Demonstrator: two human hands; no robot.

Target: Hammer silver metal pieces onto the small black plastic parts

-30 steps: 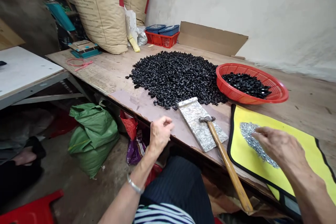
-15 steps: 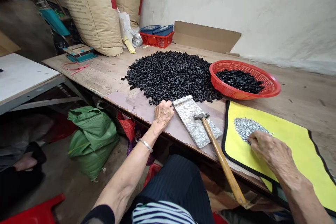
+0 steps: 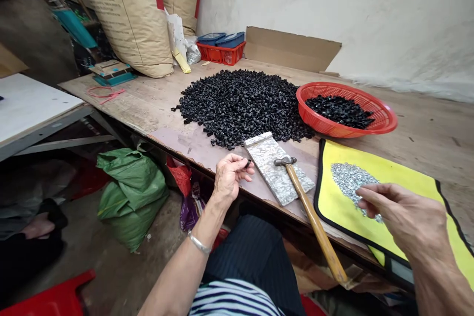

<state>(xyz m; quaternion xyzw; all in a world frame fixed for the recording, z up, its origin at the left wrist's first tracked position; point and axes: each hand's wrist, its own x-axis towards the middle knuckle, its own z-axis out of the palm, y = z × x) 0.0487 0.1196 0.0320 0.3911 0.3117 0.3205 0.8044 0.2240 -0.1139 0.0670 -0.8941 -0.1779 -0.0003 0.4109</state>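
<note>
L hand point(image 3: 231, 176) is mostly closed, pinching a small black plastic piece point(image 3: 248, 163) between thumb and fingers, just off the edge of a speckled stone slab point(image 3: 276, 168). R hand point(image 3: 398, 210) is half open, fingers loose and low over a pile of tiny silver-grey metal bits point(image 3: 350, 182) (too small to ID from here, tbh). Can't tell if it's got any. That pile sits on a yellow mat point(image 3: 407, 192) w/ black edging, and a wooden-handled hammer point(image 3: 314, 222) lies between the mat and slab, its head just beside the slab.

Further out on the wooden table point(image 3: 122, 103) there's a big heap of black pcs point(image 3: 240, 108), plus a smaller batch of black pcs point(image 3: 338, 111) in a red plastic basket point(image 3: 388, 113). Judging by those, looks like only a small share is done and most of the heap is left.
</note>
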